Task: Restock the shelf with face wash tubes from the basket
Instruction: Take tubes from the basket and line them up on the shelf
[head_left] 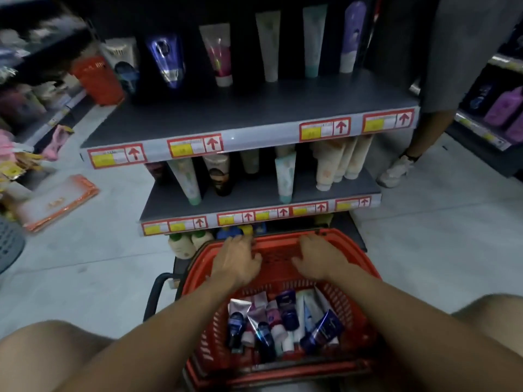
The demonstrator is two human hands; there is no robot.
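Observation:
A red plastic basket [366, 267] sits on the floor in front of me, low against the shelf unit. Several face wash tubes [283, 323] in dark blue, pink and white lie heaped in its near half. My left hand [237, 260] and my right hand [319, 258] both reach over the tubes, fingers curled on the basket's far rim. The grey top shelf [249, 114] carries a sparse row of upright tubes [268, 43] at the back. On the middle shelf [254, 193] more tubes [285, 176] stand with gaps between them.
A person [441, 52] stands right of the shelf, one white shoe [396, 171] on the floor. An orange packet [56, 202] lies on the floor at left, near a grey basket [8, 244]. Bottles [184, 244] fill the bottom shelf behind the basket. My knees frame the bottom corners.

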